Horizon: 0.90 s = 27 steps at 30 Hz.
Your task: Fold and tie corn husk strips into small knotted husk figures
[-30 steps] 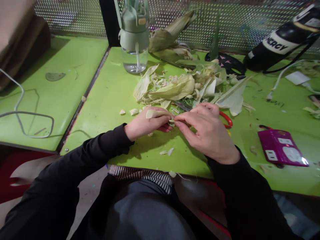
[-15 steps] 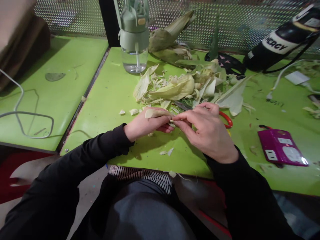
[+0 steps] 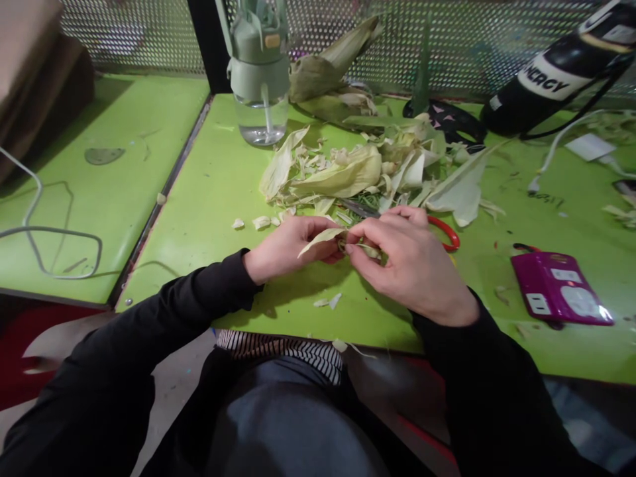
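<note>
My left hand and my right hand meet over the green table, both pinching a small pale strip of corn husk between thumb and fingers. The husk strip sticks out to the left, angled down. Just behind my hands lies a pile of husk leaves and scraps. Red-handled scissors lie under my right hand's far side, mostly hidden.
A clear water bottle with a green lid stands at the back. A purple power strip lies right. A black bottle and white cable sit far right. A grey cable loops on the left table. Mesh panel behind.
The husk strip has turned from lying flat over my left fingers to pointing down-left. The view has shifted slightly, and my hands stay together.
</note>
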Each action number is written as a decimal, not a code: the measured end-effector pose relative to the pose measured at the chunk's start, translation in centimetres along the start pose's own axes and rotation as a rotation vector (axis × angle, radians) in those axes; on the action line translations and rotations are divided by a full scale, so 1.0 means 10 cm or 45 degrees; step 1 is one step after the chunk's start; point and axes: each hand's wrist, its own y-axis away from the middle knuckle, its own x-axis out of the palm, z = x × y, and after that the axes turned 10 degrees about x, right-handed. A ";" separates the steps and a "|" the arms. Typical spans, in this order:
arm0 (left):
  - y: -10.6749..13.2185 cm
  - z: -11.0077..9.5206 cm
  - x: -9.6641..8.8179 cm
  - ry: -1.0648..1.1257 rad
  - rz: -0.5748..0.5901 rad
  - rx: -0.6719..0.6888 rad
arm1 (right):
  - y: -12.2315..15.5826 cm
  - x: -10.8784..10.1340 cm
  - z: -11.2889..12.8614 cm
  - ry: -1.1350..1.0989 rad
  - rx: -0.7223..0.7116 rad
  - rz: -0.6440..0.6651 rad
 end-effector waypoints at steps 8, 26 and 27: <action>-0.04 0.05 -0.02 -0.014 0.055 -0.034 | -0.03 -0.01 -0.03 -0.129 0.038 0.096; -0.06 0.07 -0.01 0.192 -0.122 -0.027 | -0.03 0.00 0.06 -0.269 0.207 -0.077; -0.06 0.06 -0.02 0.202 -0.135 -0.022 | -0.03 0.01 0.06 -0.249 0.214 -0.115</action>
